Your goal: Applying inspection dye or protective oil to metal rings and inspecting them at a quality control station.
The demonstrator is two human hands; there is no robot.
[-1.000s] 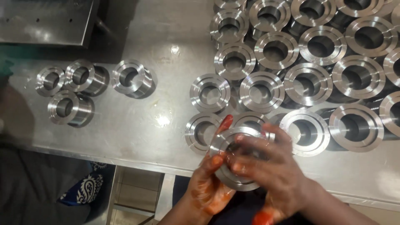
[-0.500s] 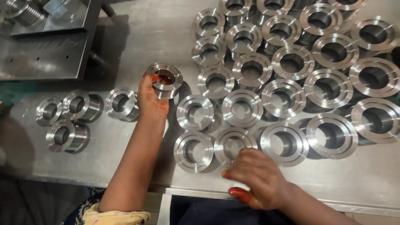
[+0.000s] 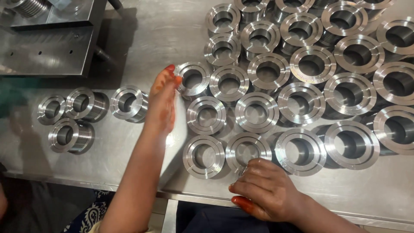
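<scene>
Sorting step, I'd say: left hand (image 3: 163,101) fingers pressed together against 1 ring (image 3: 192,80), right hand (image 3: 264,194) curled on near ring (image 3: 248,152), which needs lifting next.

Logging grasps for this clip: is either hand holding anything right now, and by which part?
Nothing is lifted. The left hand has fingertips on the rim of a standing metal ring; the right hand rests its fingers on the near edge of another ring.
</scene>
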